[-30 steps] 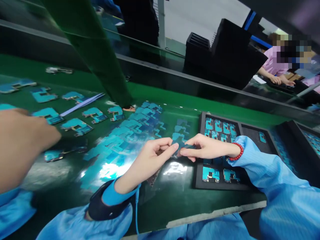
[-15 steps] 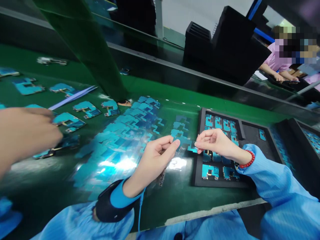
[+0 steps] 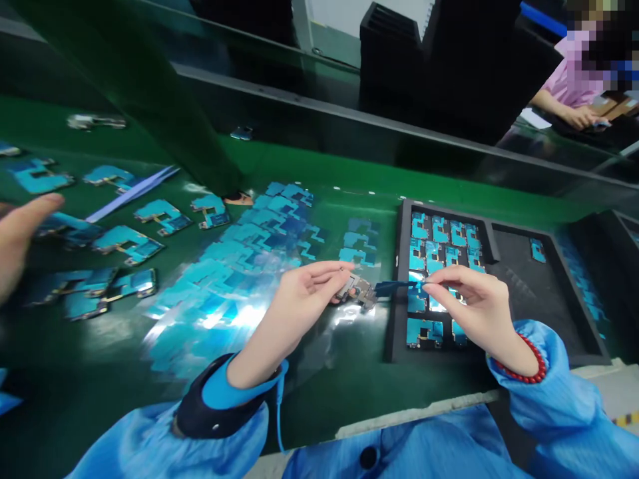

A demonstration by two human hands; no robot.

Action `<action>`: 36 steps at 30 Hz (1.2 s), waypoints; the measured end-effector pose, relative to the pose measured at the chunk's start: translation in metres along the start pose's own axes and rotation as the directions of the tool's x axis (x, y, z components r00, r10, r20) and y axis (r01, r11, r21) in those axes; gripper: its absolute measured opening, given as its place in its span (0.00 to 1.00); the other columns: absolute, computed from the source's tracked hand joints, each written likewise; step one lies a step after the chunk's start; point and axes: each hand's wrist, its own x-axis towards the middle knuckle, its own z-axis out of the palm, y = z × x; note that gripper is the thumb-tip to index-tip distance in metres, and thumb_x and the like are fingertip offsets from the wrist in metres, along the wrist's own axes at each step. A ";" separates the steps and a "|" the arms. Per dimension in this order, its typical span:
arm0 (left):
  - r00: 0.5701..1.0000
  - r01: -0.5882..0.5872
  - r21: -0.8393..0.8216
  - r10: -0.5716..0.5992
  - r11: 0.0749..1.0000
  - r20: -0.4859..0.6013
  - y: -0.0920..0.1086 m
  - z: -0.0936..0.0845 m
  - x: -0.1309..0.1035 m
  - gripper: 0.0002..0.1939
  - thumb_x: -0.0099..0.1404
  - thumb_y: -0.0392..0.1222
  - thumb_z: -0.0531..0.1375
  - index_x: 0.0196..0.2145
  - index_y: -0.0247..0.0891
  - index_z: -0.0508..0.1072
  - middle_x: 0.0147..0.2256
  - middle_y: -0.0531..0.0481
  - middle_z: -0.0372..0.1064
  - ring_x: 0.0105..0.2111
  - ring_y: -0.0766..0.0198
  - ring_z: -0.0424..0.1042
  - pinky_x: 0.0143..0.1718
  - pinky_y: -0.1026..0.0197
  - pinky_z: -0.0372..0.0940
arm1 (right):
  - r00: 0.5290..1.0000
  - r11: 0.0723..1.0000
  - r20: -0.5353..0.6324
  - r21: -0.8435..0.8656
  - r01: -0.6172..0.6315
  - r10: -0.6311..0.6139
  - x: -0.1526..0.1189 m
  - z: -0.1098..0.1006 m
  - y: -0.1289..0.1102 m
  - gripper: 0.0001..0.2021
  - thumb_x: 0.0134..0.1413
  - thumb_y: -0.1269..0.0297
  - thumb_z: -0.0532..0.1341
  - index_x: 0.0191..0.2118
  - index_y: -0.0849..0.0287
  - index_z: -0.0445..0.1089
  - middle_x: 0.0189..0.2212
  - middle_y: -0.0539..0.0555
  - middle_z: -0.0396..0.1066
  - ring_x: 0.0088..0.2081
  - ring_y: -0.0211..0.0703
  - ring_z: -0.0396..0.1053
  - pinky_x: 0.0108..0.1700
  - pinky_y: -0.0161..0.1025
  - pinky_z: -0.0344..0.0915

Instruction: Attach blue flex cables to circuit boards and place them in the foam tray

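Observation:
My left hand (image 3: 299, 303) pinches a small circuit board (image 3: 357, 291) by its left end, its metal-shielded face showing. A dark blue film piece (image 3: 392, 288) stretches from near the board's right end to the fingertips of my right hand (image 3: 472, 303), which are closed on it. Whether the film still touches the board, I cannot tell. My right hand is above a black foam tray (image 3: 394, 339) that holds rows of blue-covered circuit boards (image 3: 424, 331). Left of my left hand lies a clear sheet with many blue film pieces (image 3: 219, 279).
Several blue-covered boards (image 3: 130, 244) and purple tweezers (image 3: 132, 193) lie on the green mat at the left. Another person's hand (image 3: 22, 233) reaches in there. A green post (image 3: 164, 100) rises behind them. Across the rail, a person (image 3: 574, 86) works with their hands.
My right hand has moved right, drawing the film out taut. The board in my left hand now shows more clearly. The other person's hand at the left has drawn back.

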 end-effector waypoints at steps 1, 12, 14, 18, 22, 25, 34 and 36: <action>1.000 -0.006 0.006 0.006 1.000 -0.019 0.000 0.001 -0.002 0.18 0.48 0.50 0.69 0.34 0.36 0.79 0.28 0.46 0.77 0.29 0.61 0.73 0.26 0.65 0.68 | 0.999 0.998 -0.028 0.051 -0.030 0.031 -0.001 0.004 0.001 0.02 0.54 0.70 0.65 0.32 0.57 0.74 0.28 0.50 0.77 0.30 0.38 0.74 0.33 0.35 0.72; 0.996 0.033 -0.222 -0.015 0.974 0.085 -0.001 0.010 -0.026 0.10 0.53 0.45 0.69 0.36 0.45 0.82 0.33 0.52 0.80 0.29 0.64 0.76 0.29 0.67 0.77 | 0.948 0.906 0.000 0.294 -0.304 0.318 0.004 0.018 0.001 0.05 0.48 0.71 0.69 0.33 0.56 0.76 0.27 0.48 0.76 0.30 0.35 0.74 0.36 0.32 0.74; 0.996 0.031 -0.230 -0.011 0.973 0.088 -0.002 0.010 -0.030 0.09 0.56 0.43 0.67 0.36 0.46 0.82 0.38 0.51 0.80 0.30 0.63 0.77 0.30 0.64 0.78 | 0.948 0.910 -0.008 0.283 -0.302 0.317 0.004 0.018 0.000 0.06 0.48 0.72 0.69 0.33 0.56 0.76 0.27 0.48 0.76 0.30 0.34 0.74 0.37 0.32 0.73; 0.991 0.041 -0.268 -0.006 0.963 0.132 0.001 0.012 -0.037 0.11 0.57 0.39 0.65 0.38 0.48 0.81 0.37 0.51 0.80 0.40 0.57 0.79 0.35 0.64 0.77 | 0.954 0.921 0.006 0.257 -0.292 0.301 0.004 0.018 -0.003 0.04 0.48 0.71 0.69 0.32 0.56 0.76 0.27 0.48 0.76 0.30 0.36 0.74 0.36 0.34 0.75; 0.992 0.065 -0.238 -0.036 0.969 0.124 0.005 0.016 -0.043 0.15 0.54 0.34 0.64 0.40 0.46 0.80 0.37 0.50 0.80 0.43 0.52 0.78 0.38 0.60 0.77 | 0.956 0.926 0.007 0.247 -0.286 0.293 0.003 0.018 -0.003 0.04 0.49 0.67 0.70 0.32 0.55 0.75 0.29 0.49 0.77 0.32 0.38 0.76 0.38 0.36 0.76; 0.997 0.058 -0.248 -0.045 0.967 0.056 0.006 0.019 -0.046 0.17 0.52 0.33 0.64 0.40 0.47 0.80 0.37 0.50 0.80 0.41 0.52 0.79 0.38 0.60 0.78 | 0.954 0.928 0.004 0.230 -0.292 0.299 0.002 0.018 -0.003 0.05 0.49 0.65 0.71 0.32 0.56 0.75 0.28 0.49 0.77 0.33 0.39 0.76 0.39 0.37 0.76; 0.999 0.016 -0.225 -0.009 0.974 0.033 0.006 0.022 -0.049 0.17 0.52 0.35 0.66 0.39 0.51 0.81 0.33 0.53 0.80 0.36 0.55 0.80 0.36 0.58 0.79 | 0.954 0.934 0.044 0.198 -0.299 0.296 0.003 0.017 -0.005 0.04 0.49 0.65 0.70 0.31 0.55 0.76 0.29 0.50 0.77 0.32 0.40 0.76 0.36 0.37 0.76; 1.000 -0.001 -0.232 0.006 0.973 0.020 0.005 0.023 -0.050 0.17 0.52 0.34 0.66 0.39 0.52 0.81 0.32 0.54 0.80 0.33 0.57 0.80 0.35 0.59 0.79 | 0.954 0.937 0.042 0.183 -0.298 0.296 0.003 0.017 -0.005 0.04 0.49 0.64 0.70 0.32 0.55 0.76 0.29 0.50 0.77 0.33 0.41 0.76 0.37 0.38 0.76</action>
